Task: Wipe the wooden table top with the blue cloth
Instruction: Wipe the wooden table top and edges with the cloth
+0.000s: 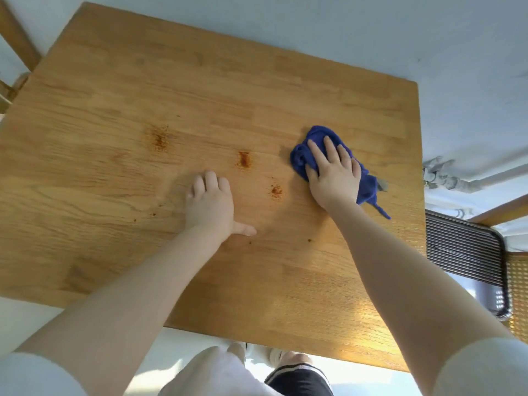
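The wooden table top [114, 90] fills most of the view. A crumpled blue cloth [317, 137] lies on its right part, and my right hand [333, 174] presses flat on top of it with fingers spread. My left hand [210, 205] rests palm down on bare wood near the middle, fingers apart, holding nothing. Three reddish-brown stains mark the wood: one at the left [160, 140], one in the middle [244, 160] and a small one [276, 191] between my two hands. A few tiny dark specks lie nearer the front edge.
A dark ribbed tray [468, 252] sits on a cane-seat chair just past the table's right edge. Wooden chair parts [17, 38] show at the upper left. A pale wall [371, 32] borders the far edge, with a pipe [445, 178] at the right.
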The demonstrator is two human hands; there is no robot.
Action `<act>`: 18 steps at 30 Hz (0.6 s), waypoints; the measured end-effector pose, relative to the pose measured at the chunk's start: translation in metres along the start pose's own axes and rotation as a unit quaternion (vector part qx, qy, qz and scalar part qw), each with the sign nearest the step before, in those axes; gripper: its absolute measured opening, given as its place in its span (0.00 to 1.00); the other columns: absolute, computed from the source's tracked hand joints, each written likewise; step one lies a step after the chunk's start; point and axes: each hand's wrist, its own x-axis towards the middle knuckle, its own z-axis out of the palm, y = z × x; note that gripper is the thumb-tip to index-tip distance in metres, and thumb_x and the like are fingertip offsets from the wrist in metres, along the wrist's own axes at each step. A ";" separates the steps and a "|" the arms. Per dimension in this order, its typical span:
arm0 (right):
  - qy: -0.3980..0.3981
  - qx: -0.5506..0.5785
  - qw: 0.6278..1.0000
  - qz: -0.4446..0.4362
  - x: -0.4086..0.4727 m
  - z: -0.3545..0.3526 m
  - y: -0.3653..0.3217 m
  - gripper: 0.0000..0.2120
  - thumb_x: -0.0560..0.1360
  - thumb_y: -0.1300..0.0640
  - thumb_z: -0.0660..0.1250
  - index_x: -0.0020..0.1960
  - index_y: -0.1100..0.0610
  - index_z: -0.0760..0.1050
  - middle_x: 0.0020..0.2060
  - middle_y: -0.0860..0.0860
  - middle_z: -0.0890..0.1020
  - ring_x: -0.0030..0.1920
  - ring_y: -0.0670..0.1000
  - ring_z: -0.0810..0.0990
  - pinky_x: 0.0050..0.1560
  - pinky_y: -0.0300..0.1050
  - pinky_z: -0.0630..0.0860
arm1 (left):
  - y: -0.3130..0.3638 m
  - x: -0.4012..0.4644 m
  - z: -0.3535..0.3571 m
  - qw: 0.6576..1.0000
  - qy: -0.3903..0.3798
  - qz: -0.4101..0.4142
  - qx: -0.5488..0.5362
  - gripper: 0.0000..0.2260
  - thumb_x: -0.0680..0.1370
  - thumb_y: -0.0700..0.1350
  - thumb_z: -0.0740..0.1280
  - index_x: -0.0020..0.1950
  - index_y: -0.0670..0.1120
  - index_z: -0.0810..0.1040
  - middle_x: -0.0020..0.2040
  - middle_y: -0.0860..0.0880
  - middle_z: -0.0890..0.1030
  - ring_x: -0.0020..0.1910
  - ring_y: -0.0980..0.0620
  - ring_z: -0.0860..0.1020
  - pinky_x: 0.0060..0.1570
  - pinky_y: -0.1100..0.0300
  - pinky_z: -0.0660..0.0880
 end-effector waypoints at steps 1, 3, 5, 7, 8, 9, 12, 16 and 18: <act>-0.001 0.000 1.000 -0.017 -0.010 0.001 -0.001 0.22 0.79 0.45 0.50 0.73 0.39 0.54 0.75 0.47 0.55 0.75 0.55 0.52 0.72 0.55 0.49 | -0.001 -0.001 0.001 1.000 0.001 0.002 -0.005 0.53 0.59 0.74 0.66 0.71 0.41 0.56 0.71 0.41 0.58 0.71 0.41 0.57 0.69 0.48 0.60; -0.001 -0.009 0.997 -0.074 -0.040 0.006 -0.005 0.23 0.77 0.43 0.49 0.72 0.39 0.56 0.75 0.48 0.58 0.74 0.55 0.55 0.71 0.56 0.52 | -0.002 -0.005 0.002 1.000 0.000 0.003 -0.021 0.54 0.59 0.73 0.66 0.73 0.41 0.54 0.73 0.41 0.55 0.72 0.41 0.54 0.71 0.47 0.56; -0.016 -0.018 0.992 -0.127 -0.067 0.011 -0.011 0.25 0.75 0.42 0.48 0.72 0.40 0.57 0.74 0.49 0.61 0.73 0.57 0.59 0.69 0.57 0.56 | -0.002 -0.008 0.002 0.999 -0.001 -0.002 -0.033 0.55 0.60 0.73 0.66 0.74 0.41 0.51 0.75 0.42 0.52 0.74 0.42 0.52 0.72 0.47 0.54; -0.032 -0.021 0.986 -0.160 -0.071 0.013 -0.011 0.25 0.74 0.41 0.49 0.71 0.40 0.59 0.73 0.50 0.64 0.72 0.58 0.62 0.68 0.59 0.59 | -0.002 -0.009 0.000 0.999 0.002 -0.004 -0.032 0.55 0.60 0.73 0.66 0.75 0.41 0.50 0.76 0.42 0.51 0.74 0.42 0.51 0.73 0.47 0.52; -0.034 -0.017 0.985 -0.170 -0.063 0.011 -0.009 0.25 0.75 0.41 0.49 0.71 0.40 0.59 0.72 0.50 0.65 0.71 0.59 0.63 0.67 0.59 0.59 | -0.002 -0.008 0.000 0.999 0.005 -0.004 -0.033 0.55 0.60 0.73 0.66 0.75 0.41 0.50 0.76 0.41 0.50 0.74 0.42 0.51 0.73 0.47 0.51; -0.032 -0.014 0.984 -0.173 -0.052 0.008 -0.007 0.24 0.75 0.41 0.49 0.71 0.39 0.59 0.72 0.49 0.64 0.72 0.58 0.62 0.67 0.59 0.58 | -0.002 -0.008 0.000 0.999 0.006 -0.003 -0.035 0.55 0.61 0.73 0.66 0.75 0.41 0.50 0.76 0.41 0.50 0.74 0.42 0.51 0.73 0.47 0.50; -0.038 -0.020 0.989 -0.143 -0.016 0.003 -0.012 0.22 0.79 0.42 0.49 0.72 0.38 0.55 0.75 0.48 0.57 0.75 0.55 0.53 0.70 0.55 0.50 | -0.002 -0.009 0.003 0.999 -0.004 -0.007 -0.053 0.56 0.62 0.72 0.66 0.76 0.41 0.45 0.77 0.41 0.46 0.75 0.41 0.48 0.73 0.48 0.47; -0.043 -0.010 0.992 -0.122 -0.013 0.001 -0.025 0.22 0.79 0.44 0.51 0.73 0.38 0.52 0.76 0.48 0.53 0.75 0.55 0.50 0.72 0.55 0.48 | 0.000 -0.014 0.003 0.996 -0.007 -0.022 -0.085 0.56 0.63 0.70 0.67 0.76 0.42 0.42 0.77 0.44 0.43 0.76 0.43 0.46 0.73 0.50 0.46; -0.045 -0.014 0.983 -0.176 -0.036 0.008 -0.025 0.22 0.78 0.43 0.50 0.72 0.38 0.56 0.75 0.49 0.58 0.74 0.57 0.55 0.71 0.57 0.52 | -0.001 -0.016 0.002 0.994 -0.005 -0.030 -0.108 0.56 0.63 0.69 0.69 0.76 0.43 0.42 0.77 0.46 0.43 0.76 0.44 0.46 0.73 0.51 0.46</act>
